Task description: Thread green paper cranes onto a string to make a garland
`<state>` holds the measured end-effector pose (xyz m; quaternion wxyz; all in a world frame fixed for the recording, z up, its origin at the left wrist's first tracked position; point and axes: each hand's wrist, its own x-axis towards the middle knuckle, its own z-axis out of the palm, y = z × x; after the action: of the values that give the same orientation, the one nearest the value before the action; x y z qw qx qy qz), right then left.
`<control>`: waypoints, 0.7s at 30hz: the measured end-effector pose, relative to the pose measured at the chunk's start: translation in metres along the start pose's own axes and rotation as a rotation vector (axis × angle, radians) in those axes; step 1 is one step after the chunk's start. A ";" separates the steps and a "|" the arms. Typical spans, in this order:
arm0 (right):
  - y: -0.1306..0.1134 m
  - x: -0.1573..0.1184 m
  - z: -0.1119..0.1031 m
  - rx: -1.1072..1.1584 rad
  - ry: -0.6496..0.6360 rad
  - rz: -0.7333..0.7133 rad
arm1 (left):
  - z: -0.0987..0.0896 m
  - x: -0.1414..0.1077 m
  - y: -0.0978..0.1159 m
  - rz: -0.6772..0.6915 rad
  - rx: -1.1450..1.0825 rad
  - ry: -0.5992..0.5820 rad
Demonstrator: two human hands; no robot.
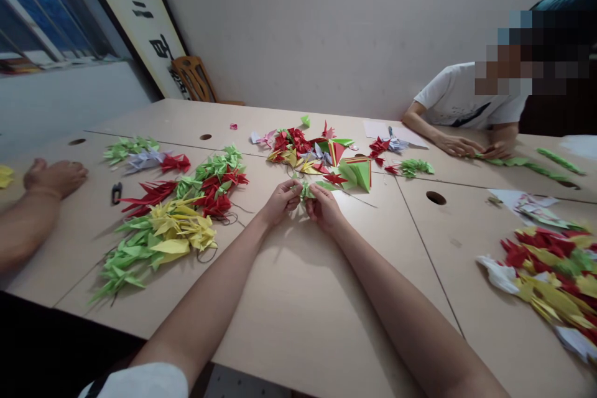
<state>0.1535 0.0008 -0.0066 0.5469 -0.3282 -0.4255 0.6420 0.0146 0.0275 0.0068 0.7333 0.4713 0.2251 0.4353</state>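
Observation:
Both my hands meet over the middle of the table. My left hand [285, 200] is closed, pinching one side of a small green folded-paper piece [305, 191]. On its other side, the fingers of my right hand [325, 208] grip the same piece. Its exact shape is partly hidden by my fingertips. Just beyond lie green paper sheets [355, 173] with red edges and a loose pile of red, yellow and white folded paper [293, 144]. Left of my left hand are strings of folded paper in yellow [180, 227], green and red, with dark thread trailing from them.
A co-worker's hand [56, 178] rests on the table at the left. Across on the right, another person in a white shirt [466, 99] handles a green paper strand [517, 163]. Colourful folded paper [555, 267] is heaped at the right edge. A cable hole [436, 198] pierces the tabletop.

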 end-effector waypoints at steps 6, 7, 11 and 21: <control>0.003 0.002 -0.001 -0.054 0.048 -0.017 | -0.002 0.001 -0.003 0.059 0.159 0.045; 0.003 0.002 -0.001 -0.063 0.049 -0.020 | -0.003 0.001 -0.003 0.060 0.172 0.046; 0.001 0.000 0.000 -0.097 0.035 -0.029 | -0.005 0.002 -0.004 0.084 0.229 0.043; 0.003 0.001 -0.001 -0.106 0.032 -0.079 | -0.001 0.000 0.000 0.055 0.184 0.045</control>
<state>0.1532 0.0020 -0.0098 0.5603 -0.3501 -0.4627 0.5911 0.0138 0.0285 0.0063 0.6693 0.5328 0.2678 0.4432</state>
